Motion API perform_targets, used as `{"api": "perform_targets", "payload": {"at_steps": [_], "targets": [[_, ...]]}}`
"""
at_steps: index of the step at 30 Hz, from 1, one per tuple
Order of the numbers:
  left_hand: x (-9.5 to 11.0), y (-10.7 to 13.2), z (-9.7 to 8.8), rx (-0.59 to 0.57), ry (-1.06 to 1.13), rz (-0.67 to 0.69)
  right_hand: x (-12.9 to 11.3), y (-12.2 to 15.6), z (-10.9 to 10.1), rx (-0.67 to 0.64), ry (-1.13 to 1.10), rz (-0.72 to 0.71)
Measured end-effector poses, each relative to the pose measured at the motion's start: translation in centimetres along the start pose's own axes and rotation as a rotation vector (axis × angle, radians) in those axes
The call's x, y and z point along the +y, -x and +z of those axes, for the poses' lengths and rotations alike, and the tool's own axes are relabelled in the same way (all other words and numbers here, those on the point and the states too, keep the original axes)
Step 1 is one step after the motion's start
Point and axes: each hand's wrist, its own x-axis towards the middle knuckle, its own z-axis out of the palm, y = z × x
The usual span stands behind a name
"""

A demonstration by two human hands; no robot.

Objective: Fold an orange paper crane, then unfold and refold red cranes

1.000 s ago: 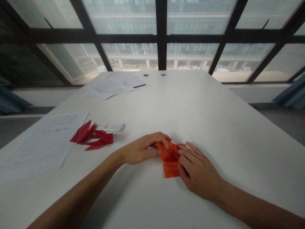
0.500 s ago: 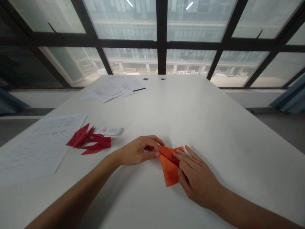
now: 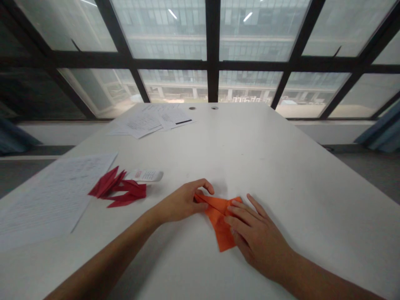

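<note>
A folded sheet of orange paper [image 3: 222, 233] lies on the white table, with a crease running across its upper part. My left hand [image 3: 184, 203] holds the paper's left corner between the thumb and fingers, the index finger arched above it. Spread over the right side of the sheet, my right hand [image 3: 256, 234] presses on it with extended fingers, which hide that edge. To the left of my left hand lie dark red folded paper pieces [image 3: 133, 193], touched by neither hand.
Behind the red pieces is a white remote-like object [image 3: 146, 175] with printed keys. A printed sheet [image 3: 53, 196] covers the table's left side, and more printed papers [image 3: 146, 121] overlap at the far end. Two round holes sit near the window edge of the table [image 3: 281, 166].
My left index finger has lifted off the paper and curls above it. My right fingers have shifted slightly left across the sheet, and its fold looks flatter. The camera view has tilted slightly upward.
</note>
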Motion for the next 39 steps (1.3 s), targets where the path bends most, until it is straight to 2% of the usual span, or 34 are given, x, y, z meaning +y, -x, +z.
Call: {"api": "perform_targets", "payload": {"at_steps": [5, 11, 18, 24, 31, 39], "targets": [[0.2, 0.0, 0.4, 0.06, -0.052, -0.032, 0.2, 0.3, 0.3, 0.005, 0.025, -0.026], [-0.1, -0.5, 0.3, 0.168, -0.117, 0.054, 0.4, 0.0, 0.5, -0.011, 0.007, 0.007], [-0.1, -0.2, -0.1, 0.094, -0.034, -0.038, 0.1, 0.0, 0.5, 0.037, -0.033, 0.06], [-0.3, 0.0, 0.0, 0.05, -0.011, -0.036, 0.1, 0.1, 0.6, 0.034, -0.018, 0.033], [-1.2, -0.5, -0.6, 0.04, 0.183, -0.077, 0.4, 0.4, 1.1, 0.056, -0.029, 0.01], [-2.8, -0.6, -2.4, 0.065, 0.22, -0.039, 0.4, 0.4, 1.2, 0.064, -0.013, 0.007]]}}
